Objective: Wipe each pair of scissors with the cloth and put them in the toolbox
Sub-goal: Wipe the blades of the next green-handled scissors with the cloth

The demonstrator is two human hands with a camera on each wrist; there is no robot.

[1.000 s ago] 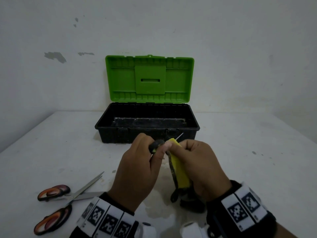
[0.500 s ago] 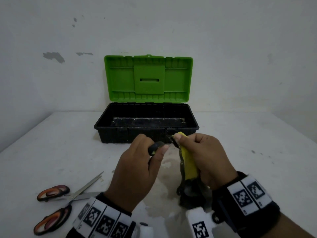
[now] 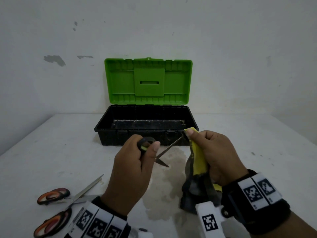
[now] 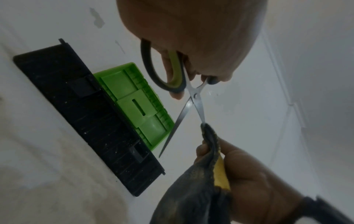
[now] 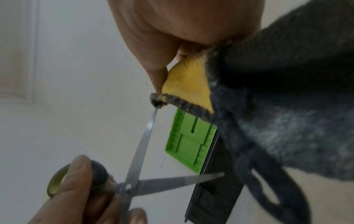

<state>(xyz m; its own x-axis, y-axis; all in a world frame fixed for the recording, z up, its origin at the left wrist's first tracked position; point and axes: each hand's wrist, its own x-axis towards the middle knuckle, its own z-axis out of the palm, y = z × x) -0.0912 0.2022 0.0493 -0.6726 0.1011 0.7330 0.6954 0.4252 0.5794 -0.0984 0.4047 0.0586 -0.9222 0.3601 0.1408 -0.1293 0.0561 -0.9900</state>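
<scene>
White table [image 3: 51, 152] | left hand [image 3: 132, 177] grips open scissors [image 3: 167, 147] | right hand [image 3: 217, 157] pinches cloth [image 3: 199, 162]

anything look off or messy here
The cloth in the right hand is heavily blackened with grime. A pale stain marks the table under the hands. Paint has flaked off the wall.

White tabletop [image 3: 240, 152], stained and blotched near the front middle; behind, a pale wall [image 3: 223, 40] with grey chipped patches [image 3: 54, 60].
</scene>
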